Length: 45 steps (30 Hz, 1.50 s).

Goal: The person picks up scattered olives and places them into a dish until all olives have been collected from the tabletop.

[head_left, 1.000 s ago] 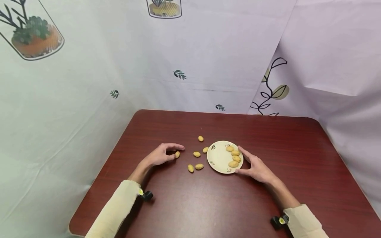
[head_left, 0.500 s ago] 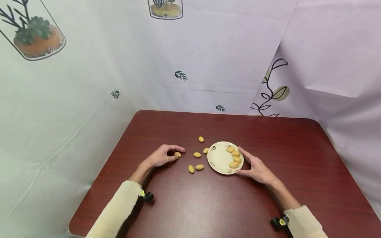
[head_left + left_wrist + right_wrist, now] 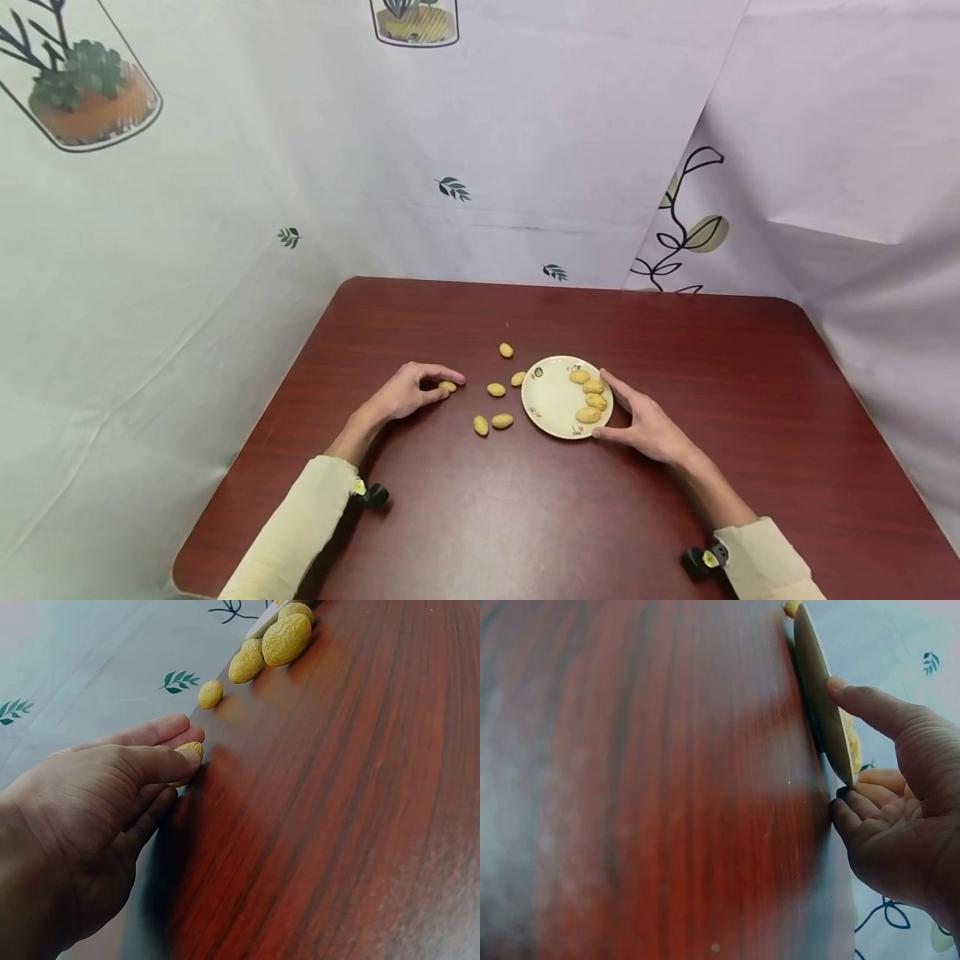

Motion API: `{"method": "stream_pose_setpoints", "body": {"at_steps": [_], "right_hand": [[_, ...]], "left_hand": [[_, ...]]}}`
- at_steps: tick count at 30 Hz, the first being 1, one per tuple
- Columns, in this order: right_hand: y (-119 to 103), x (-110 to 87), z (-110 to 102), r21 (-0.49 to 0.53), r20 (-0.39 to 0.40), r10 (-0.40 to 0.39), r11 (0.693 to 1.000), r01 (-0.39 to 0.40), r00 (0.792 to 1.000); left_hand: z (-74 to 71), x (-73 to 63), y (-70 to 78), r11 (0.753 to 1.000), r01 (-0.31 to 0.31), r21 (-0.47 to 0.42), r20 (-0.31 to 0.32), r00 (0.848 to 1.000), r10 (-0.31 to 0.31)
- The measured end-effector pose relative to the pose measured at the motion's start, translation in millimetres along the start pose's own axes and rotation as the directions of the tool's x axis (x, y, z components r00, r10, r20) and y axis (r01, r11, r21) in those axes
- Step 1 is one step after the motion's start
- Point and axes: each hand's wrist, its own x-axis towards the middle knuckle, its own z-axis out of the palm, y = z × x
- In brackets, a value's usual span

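Observation:
My left hand (image 3: pixel 405 392) is low over the left part of the table, pinching a small yellow, wrinkled, nut-like oval (image 3: pixel 447 387) between thumb and fingertips. The left wrist view shows the thumb lying over this oval (image 3: pixel 192 752), with part of it hidden. On the right, my right hand (image 3: pixel 645 423) holds the rim of a small cream plate (image 3: pixel 553 408), its thumb at the near side and its fingers at the far side. Several similar ovals (image 3: pixel 588 415) lie along the right half of the plate. In the right wrist view the plate (image 3: pixel 825 705) appears edge-on.
Several loose yellow ovals (image 3: pixel 502 422) lie on the dark red wooden table (image 3: pixel 480 517) between the left hand and the plate. One of them (image 3: pixel 518 379) sits right at the plate's left rim. A pale printed cloth (image 3: pixel 525 167) hangs behind the table and down its sides.
The oval at the left hand has turned from slanted to lying more flat between the fingertips. The right hand and the plate stay where they were.

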Motion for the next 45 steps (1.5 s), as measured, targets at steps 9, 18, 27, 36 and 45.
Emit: {"method": "stream_pose_setpoints", "body": {"at_steps": [9,18,27,36,45], "right_hand": [[0,-0.5,0,0.02,0.0,-0.005,1.0,0.005,1.0],[1,0.2,-1,0.026,0.0,-0.005,1.0,0.005,1.0],[2,0.3,-1,0.003,-0.005,-0.01,1.0,0.01,1.0],[3,1.0,0,-0.008,-0.002,-0.013,1.0,0.013,1.0],[3,1.4,0,-0.019,-0.004,-0.018,1.0,0.018,1.0]], "left_hand": [[0.4,0.7,1.7,0.998,0.007,-0.06,-0.017,1.0,-0.008],[-3.0,5.9,2.0,1.0,0.022,-0.022,-0.068,0.997,-0.023],[-3.6,11.3,4.4,1.0,0.027,-0.016,-0.104,0.994,-0.029],[-3.1,21.8,14.4,0.999,-0.036,-0.004,-0.157,0.987,0.035],[3.8,39.2,28.2,0.996,-0.08,-0.042,-0.154,0.985,0.073]]}}
